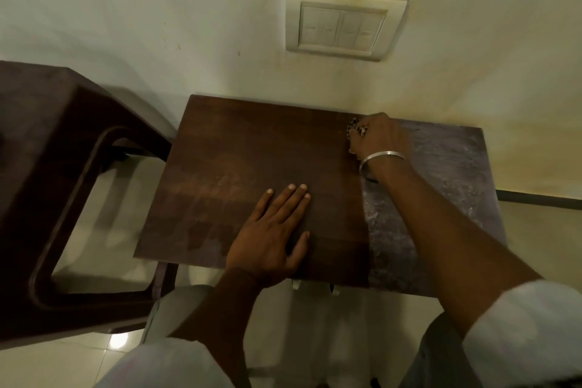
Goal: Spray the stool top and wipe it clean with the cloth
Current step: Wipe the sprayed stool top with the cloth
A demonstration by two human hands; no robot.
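Observation:
The stool's dark brown rectangular top [252,151] fills the middle of the head view, against the wall. Its left and middle parts look dark and smooth, while the right strip looks greyish and dusty. My left hand [274,236] lies flat, fingers apart, on the near middle of the top. My right hand [378,135] presses a bunched patterned cloth [354,131] onto the far part of the top, at the border between the dark and grey areas. Most of the cloth is hidden under the hand. No spray bottle is in view.
A dark brown plastic chair [63,167] stands at the left, close to the stool's left edge. A white switch plate [343,27] sits on the cream wall behind. Pale glossy floor tiles [110,343] show below, and my white-clad legs are under the near edge.

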